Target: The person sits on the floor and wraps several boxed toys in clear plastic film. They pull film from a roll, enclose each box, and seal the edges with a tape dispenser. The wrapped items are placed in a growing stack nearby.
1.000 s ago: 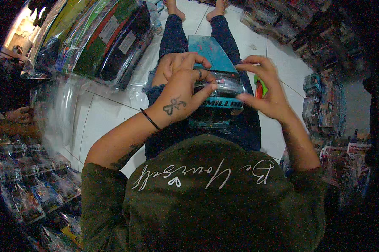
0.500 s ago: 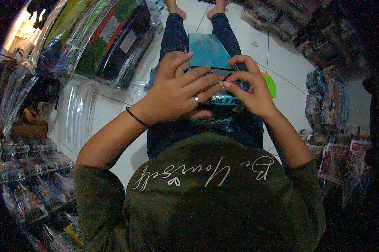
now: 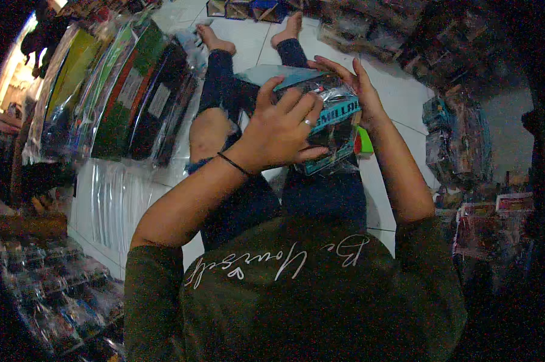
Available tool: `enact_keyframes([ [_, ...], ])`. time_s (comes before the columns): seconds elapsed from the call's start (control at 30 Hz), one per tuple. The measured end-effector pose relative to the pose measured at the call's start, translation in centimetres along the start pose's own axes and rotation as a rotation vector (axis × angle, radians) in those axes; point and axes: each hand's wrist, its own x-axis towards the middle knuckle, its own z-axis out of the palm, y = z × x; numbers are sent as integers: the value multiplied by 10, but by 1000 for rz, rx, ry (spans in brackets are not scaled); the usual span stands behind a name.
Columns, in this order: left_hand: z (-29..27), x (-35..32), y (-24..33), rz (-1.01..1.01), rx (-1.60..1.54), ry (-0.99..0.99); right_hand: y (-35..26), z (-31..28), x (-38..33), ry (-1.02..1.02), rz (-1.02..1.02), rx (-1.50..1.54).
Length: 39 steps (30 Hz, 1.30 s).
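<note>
Evidently the left hand (image 3: 281, 130) presses down over the teal plastic-wrapped package (image 3: 328, 123), its grip closed on the top, while the right hand (image 3: 360, 90) cups the far edge. Held between both grips above the lap, the package stays steady; a green object (image 3: 364, 143) peeks out just beyond the right wrist.

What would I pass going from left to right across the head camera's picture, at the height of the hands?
Stack of flat plastic-wrapped packages → left hand → teal boxed toy in clear wrap → right hand → shelves of packaged toys.
</note>
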Motion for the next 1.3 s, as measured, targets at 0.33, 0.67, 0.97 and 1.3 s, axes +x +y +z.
enact_keyframes([
  [0.33, 29, 24, 2, 91, -10, 29, 124, -179, -83, 677, 770, -1525],
  [0.67, 38, 12, 6, -54, -41, 213, 73, -142, -100, 826, 105, -1383],
  [0.97, 49, 5, 7, -60, -30, 368, -78, -55, -90, 897, -165, -669],
  [1.3, 52, 6, 6, -88, -95, 441, -100, 68, -34, 295, -348, -1393],
])
